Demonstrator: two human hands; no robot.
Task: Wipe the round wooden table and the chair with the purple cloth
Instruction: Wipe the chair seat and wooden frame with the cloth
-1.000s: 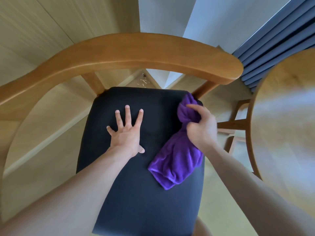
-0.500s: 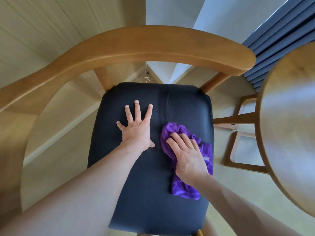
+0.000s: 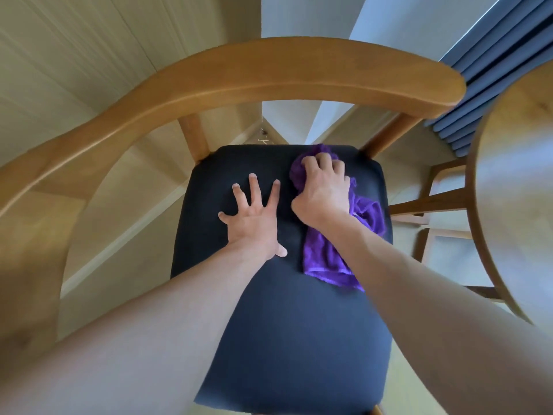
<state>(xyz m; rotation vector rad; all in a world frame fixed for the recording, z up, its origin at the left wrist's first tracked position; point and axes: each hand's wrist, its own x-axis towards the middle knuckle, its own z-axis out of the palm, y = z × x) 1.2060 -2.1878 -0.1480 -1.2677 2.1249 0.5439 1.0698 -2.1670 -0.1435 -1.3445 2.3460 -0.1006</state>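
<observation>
Left hand (image 3: 254,223) open, fingers spread flat on chair (image 3: 284,339) seat. Right hand (image 3: 324,190) gripping purple cloth (image 3: 326,259), pressed at seat's 1 o'clock corner.

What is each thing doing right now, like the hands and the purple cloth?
left hand: open, fingers spread, pressing flat on the seat
right hand: gripping the purple cloth
purple cloth: bunched, lying on the seat
chair seat: dark, being wiped
round table: untouched
</observation>
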